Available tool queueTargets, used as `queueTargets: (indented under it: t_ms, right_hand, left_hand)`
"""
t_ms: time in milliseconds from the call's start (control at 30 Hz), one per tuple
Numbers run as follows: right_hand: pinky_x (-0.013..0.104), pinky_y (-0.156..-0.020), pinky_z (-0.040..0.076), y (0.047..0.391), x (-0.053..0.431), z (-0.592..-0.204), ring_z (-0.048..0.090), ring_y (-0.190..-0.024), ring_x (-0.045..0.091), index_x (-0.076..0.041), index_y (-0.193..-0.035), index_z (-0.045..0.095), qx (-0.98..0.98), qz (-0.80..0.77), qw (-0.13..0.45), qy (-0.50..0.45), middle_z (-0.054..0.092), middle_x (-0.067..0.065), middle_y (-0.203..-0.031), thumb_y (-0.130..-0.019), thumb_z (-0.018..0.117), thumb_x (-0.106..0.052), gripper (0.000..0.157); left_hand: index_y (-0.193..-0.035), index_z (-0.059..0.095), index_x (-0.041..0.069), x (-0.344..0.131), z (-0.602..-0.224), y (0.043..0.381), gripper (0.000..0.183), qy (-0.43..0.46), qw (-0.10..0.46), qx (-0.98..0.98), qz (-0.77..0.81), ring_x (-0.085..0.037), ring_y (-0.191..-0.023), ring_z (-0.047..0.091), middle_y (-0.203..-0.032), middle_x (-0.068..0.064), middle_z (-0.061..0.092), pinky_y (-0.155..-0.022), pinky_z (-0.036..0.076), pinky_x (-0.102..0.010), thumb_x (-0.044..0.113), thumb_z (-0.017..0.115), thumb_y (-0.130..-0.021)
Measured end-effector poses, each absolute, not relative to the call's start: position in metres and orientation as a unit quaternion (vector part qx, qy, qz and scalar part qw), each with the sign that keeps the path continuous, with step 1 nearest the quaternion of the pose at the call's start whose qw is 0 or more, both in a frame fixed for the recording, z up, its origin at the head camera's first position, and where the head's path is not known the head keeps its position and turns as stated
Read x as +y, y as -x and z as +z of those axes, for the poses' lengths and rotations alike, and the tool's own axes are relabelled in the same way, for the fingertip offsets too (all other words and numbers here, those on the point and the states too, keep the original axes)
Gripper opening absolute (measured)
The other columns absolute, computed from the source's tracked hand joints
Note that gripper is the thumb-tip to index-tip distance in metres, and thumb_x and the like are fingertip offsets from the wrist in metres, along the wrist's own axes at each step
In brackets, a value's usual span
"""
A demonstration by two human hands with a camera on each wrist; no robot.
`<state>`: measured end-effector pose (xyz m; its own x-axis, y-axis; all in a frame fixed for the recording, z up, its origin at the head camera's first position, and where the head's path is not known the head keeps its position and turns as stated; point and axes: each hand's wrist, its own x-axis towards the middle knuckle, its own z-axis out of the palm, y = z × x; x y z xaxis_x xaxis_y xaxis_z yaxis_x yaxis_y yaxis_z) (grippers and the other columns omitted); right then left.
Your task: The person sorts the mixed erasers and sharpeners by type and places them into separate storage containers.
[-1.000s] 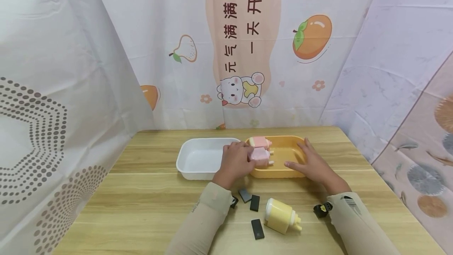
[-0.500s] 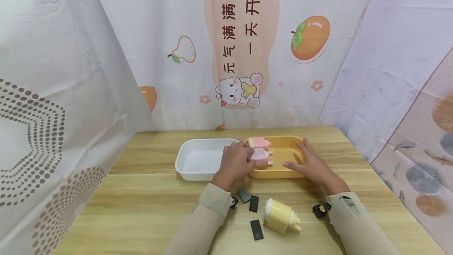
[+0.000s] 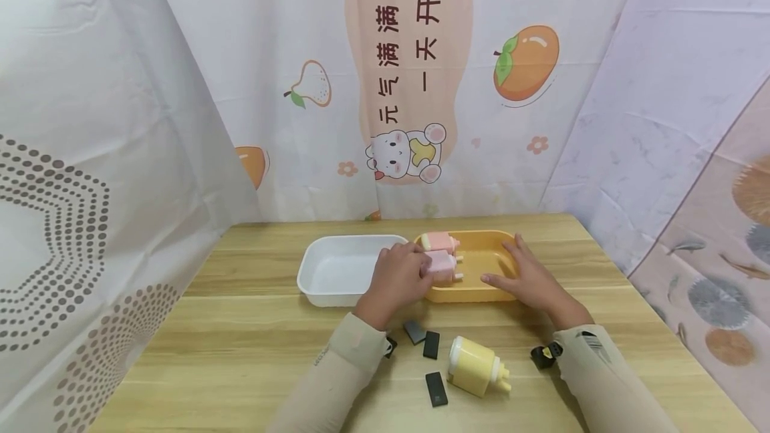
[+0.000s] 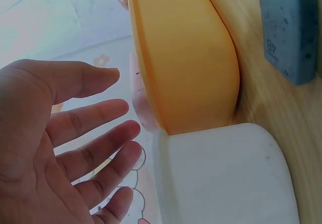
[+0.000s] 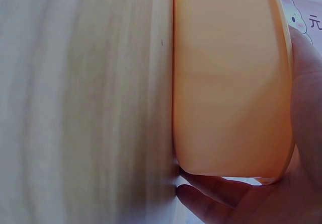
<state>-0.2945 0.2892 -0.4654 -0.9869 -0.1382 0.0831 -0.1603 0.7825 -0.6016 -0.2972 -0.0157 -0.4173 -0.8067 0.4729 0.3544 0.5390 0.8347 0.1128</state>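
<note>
My left hand (image 3: 398, 278) is over the gap between the white tray (image 3: 327, 299) and the orange tray (image 3: 472, 295). Its fingers are loosely spread and hold nothing in the left wrist view, beside the orange wall. The right hand (image 3: 535, 279) grips the right end of the orange tray, thumb over the rim and fingers round the outer end in the right wrist view. Side by side in that tray's left part lie two bottle-shaped things with small prongs, one coral pink (image 3: 441, 241) and one pale pink (image 3: 442, 264), the latter partly hidden by my left fingers.
On the table's near side lies a yellow bottle-shaped thing (image 3: 474, 366) with two prongs. Near it are a grey eraser (image 4: 289, 30) marked 4B and two small black blocks, one farther (image 3: 431, 345) and one nearer (image 3: 436, 389). A printed curtain (image 3: 301, 152) hangs behind.
My left hand and sleeve have shifted slightly left and toward me. The right hand and both trays have stayed put.
</note>
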Motion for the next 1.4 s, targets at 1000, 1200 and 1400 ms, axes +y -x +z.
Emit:
queueTargets:
  t_ms: [1000,1200,1400]
  right_hand:
    - [0.077,-0.115,0.019,0.295,0.289,-0.465,0.012,-0.152,0.060,-0.004,-0.164,0.021,-0.943,0.323,0.020,-0.079,-0.007,0.026,-0.172,-0.086,0.069,-0.071,0.113]
    - [0.077,-0.115,0.020,0.297,0.290,-0.467,0.012,-0.152,0.059,-0.005,-0.164,0.022,-0.943,0.321,0.022,-0.081,-0.007,0.026,-0.172,-0.086,0.069,-0.072,0.114]
    - [0.077,-0.115,0.020,0.298,0.290,-0.468,0.012,-0.153,0.058,-0.007,-0.165,0.021,-0.944,0.320,0.021,-0.078,-0.006,0.024,-0.172,-0.085,0.068,-0.074,0.115]
  left_hand:
    - [-0.131,0.072,0.022,-0.019,-0.405,0.248,0.047,0.407,0.066,-0.907,-0.092,-0.015,-0.110,0.071,-0.144,0.009,0.062,-0.094,0.055,-0.040,0.055,0.055,-0.103]
    - [-0.131,0.072,0.020,-0.020,-0.408,0.244,0.052,0.454,0.064,-0.883,-0.098,-0.013,-0.105,0.071,-0.148,0.005,0.060,-0.094,0.056,-0.037,0.059,0.049,-0.105]
    - [-0.134,0.070,0.023,-0.020,-0.412,0.241,0.056,0.492,0.044,-0.865,-0.093,-0.009,-0.116,0.067,-0.133,0.009,0.068,-0.099,0.054,-0.031,0.063,0.043,-0.105]
